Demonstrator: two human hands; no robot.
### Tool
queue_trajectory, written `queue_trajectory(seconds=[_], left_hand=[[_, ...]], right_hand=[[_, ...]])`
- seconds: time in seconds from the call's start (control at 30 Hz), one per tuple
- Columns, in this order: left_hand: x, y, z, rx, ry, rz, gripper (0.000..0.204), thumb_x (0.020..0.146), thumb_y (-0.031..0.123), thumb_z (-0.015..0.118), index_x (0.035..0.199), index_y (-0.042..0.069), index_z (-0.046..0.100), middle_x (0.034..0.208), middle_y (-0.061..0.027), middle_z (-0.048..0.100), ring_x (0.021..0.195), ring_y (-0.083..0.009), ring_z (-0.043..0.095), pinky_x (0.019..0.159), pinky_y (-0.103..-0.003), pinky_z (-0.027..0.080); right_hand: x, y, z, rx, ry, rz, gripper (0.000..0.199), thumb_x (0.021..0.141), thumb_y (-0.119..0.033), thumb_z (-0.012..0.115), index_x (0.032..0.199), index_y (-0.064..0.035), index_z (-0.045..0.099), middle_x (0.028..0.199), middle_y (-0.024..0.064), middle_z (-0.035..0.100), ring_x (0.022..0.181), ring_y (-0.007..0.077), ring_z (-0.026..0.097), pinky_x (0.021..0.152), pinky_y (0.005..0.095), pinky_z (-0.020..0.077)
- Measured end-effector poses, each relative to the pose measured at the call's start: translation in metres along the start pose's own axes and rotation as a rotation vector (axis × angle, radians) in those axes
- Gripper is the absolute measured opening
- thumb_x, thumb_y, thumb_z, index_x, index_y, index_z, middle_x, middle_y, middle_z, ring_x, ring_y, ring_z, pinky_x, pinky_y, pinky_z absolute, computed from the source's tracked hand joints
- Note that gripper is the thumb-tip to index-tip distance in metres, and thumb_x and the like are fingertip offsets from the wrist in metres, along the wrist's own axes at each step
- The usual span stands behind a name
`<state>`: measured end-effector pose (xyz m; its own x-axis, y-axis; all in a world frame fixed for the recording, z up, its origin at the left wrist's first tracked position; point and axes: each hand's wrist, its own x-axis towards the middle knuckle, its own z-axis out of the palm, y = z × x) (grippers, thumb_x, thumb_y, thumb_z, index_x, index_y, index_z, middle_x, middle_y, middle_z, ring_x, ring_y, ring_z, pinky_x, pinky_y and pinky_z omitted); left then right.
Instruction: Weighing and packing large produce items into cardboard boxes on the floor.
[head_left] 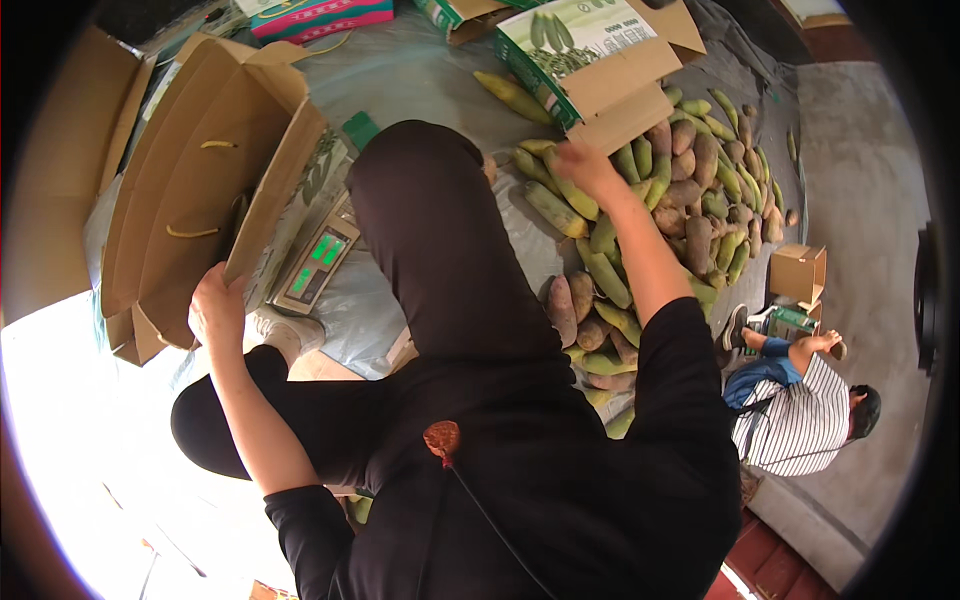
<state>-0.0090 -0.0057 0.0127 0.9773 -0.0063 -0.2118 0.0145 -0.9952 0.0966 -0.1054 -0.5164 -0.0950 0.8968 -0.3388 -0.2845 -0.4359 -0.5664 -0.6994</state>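
Fingers of the left hand (215, 305) grip the edge of a brown carton (205, 180) held tilted above a digital scale (315, 262). Right hand (583, 165) reaches into the heap of corn cobs and sweet potatoes (680, 190) beside a printed green box (590, 55); whether its fingers hold anything cannot be told.

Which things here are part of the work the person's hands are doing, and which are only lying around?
In use:
- left hand gripping the open cardboard box
- right hand reaching into the pile of corn and sweet potatoes
- digital scale beside the box

Lying about:
- printed carton above the pile
- small brown box
- pink box
- another person in a striped shirt, crouched nearby
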Motion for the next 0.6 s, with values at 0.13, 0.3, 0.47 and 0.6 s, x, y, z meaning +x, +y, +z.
queue_trajectory(seconds=[0.13, 0.3, 0.47, 0.6], left_hand=[[0.018, 0.03, 0.015, -0.1, -0.03, 0.093, 0.029, 0.076, 0.019, 0.062, 0.103, 0.009, 0.063, 0.094, -0.0154, 0.064, 0.089, -0.0341, 0.061, 0.077, -0.041, 0.047], [0.002, -0.01, 0.009, -0.007, 0.029, -0.004, 0.027, 0.076, 0.018, 0.061, 0.101, 0.007, 0.063, 0.092, -0.0175, 0.064, 0.087, -0.0343, 0.061, 0.076, -0.041, 0.047], [0.003, 0.0, 0.005, -0.056, -0.004, -0.006, 0.025, 0.076, 0.016, 0.061, 0.098, 0.005, 0.063, 0.087, -0.0191, 0.063, 0.084, -0.0343, 0.062, 0.074, -0.041, 0.047], [0.006, -0.02, 0.018, -0.135, 0.059, 0.044, 0.026, 0.074, 0.014, 0.061, 0.099, 0.006, 0.064, 0.089, -0.0176, 0.064, 0.084, -0.0334, 0.061, 0.074, -0.038, 0.047]], right_hand=[[-0.079, 0.224, -0.035, -0.727, -0.05, -0.297, 0.031, 0.077, -0.02, 0.067, 0.103, -0.0026, 0.062, 0.082, 0.0075, 0.065, 0.064, 0.0171, 0.059, 0.054, 0.0304, 0.0465], [-0.102, 0.191, 0.026, -0.094, 0.111, 0.748, 0.043, 0.077, -0.019, 0.068, 0.115, -0.0034, 0.058, 0.092, 0.009, 0.064, 0.077, 0.0177, 0.061, 0.057, 0.0306, 0.0482], [-0.097, 0.216, 0.016, 0.051, 0.403, 0.857, 0.051, 0.075, -0.018, 0.07, 0.12, 0.0006, 0.053, 0.101, 0.0141, 0.062, 0.088, 0.0232, 0.06, 0.066, 0.0348, 0.0495], [-0.073, 0.247, 0.021, 0.11, 0.765, 0.732, 0.054, 0.072, -0.015, 0.074, 0.116, 0.0064, 0.052, 0.102, 0.0154, 0.062, 0.088, 0.027, 0.06, 0.073, 0.0376, 0.0479]])
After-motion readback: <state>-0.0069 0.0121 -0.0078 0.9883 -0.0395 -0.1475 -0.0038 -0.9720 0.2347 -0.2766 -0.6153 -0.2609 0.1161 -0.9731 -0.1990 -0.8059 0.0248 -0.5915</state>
